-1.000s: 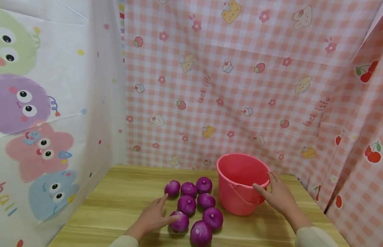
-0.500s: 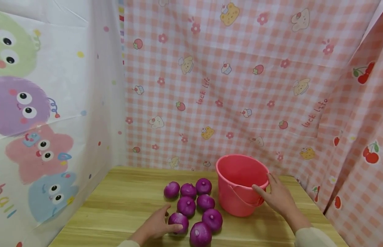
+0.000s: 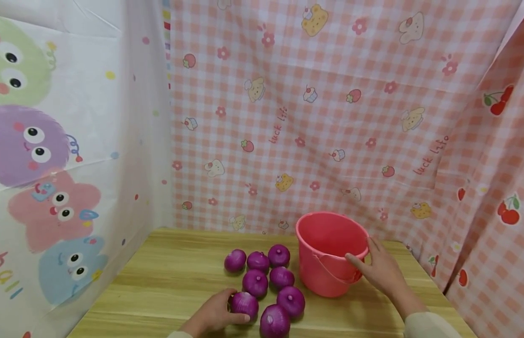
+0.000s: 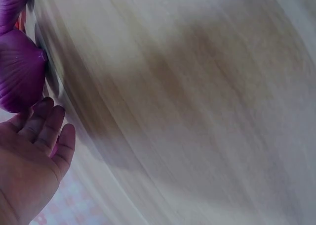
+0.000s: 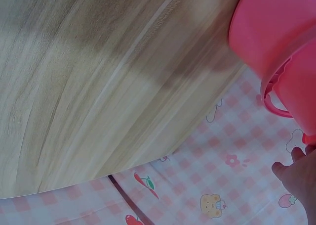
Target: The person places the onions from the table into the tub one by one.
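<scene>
In the head view, my left hand point(image 3: 215, 311) is around a purple onion point(image 3: 245, 305), thumb at its front and fingers at its far side. The onion rests on the table. In the left wrist view the fingertips of my left hand point(image 4: 34, 156) reach the lower side of a purple onion point(image 4: 22, 76); the thumb is out of sight. My right hand point(image 3: 382, 270) holds the right rim of a pink bucket point(image 3: 323, 274), which stands upright with its handle hanging at the front. At the right wrist view's edge, my right hand point(image 5: 298, 175) is beside the bucket point(image 5: 266, 32), partly cut off.
Several other purple onions lie close together left of the bucket, among them a near onion point(image 3: 274, 321) and a far-left onion point(image 3: 235, 260). They sit on a wood-grain table point(image 3: 160, 272). A checked pink curtain point(image 3: 262, 112) hangs behind; a cartoon-printed white sheet point(image 3: 131, 178) hangs at left.
My left hand has drawn back toward the near onion, and its fingers have closed in around it. The right hand and the bucket have stayed in place.
</scene>
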Tool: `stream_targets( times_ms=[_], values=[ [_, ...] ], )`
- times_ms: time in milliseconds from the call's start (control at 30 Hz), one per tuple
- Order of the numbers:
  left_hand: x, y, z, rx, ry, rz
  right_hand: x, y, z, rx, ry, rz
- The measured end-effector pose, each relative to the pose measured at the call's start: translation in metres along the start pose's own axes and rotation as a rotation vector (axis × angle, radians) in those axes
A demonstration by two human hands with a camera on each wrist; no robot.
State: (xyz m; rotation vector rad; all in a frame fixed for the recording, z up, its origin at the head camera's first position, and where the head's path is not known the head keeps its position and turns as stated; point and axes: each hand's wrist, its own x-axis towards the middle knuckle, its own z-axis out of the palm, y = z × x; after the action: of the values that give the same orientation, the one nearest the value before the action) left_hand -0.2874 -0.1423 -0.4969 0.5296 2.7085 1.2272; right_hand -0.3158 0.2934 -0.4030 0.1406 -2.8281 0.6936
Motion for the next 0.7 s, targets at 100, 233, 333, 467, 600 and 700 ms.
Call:
stream_targets(
  times_ms=[100, 233, 333, 467, 600, 700],
  values=[
    [0.0003, 0.0003, 0.0009, 0.0, 0.001, -0.009, 0.0003, 0.0009, 0.0009, 0.0, -0.007, 0.007],
    [0.0017, -0.0001, 0.0014, 0.0, 0.004, -0.018, 0.0011, 0.002, 0.0017, 0.005, -0.009, 0.009],
    [0.0023, -0.0012, 0.0013, -0.008, 0.009, -0.015, 0.0011, 0.0023, 0.0016, 0.007, -0.01, 0.007],
    [0.0009, -0.0015, 0.0, -0.044, 0.034, 0.002, 0.0013, 0.0028, 0.0023, 0.007, -0.01, 0.007],
    [0.0001, 0.0005, -0.0027, -0.093, 0.066, 0.017, 0.0013, 0.0029, 0.002, 0.012, -0.002, -0.001],
    [0.0015, 0.002, -0.0044, -0.103, 0.082, 0.02, 0.0011, 0.0026, 0.0016, 0.016, -0.003, -0.005]
  ],
)
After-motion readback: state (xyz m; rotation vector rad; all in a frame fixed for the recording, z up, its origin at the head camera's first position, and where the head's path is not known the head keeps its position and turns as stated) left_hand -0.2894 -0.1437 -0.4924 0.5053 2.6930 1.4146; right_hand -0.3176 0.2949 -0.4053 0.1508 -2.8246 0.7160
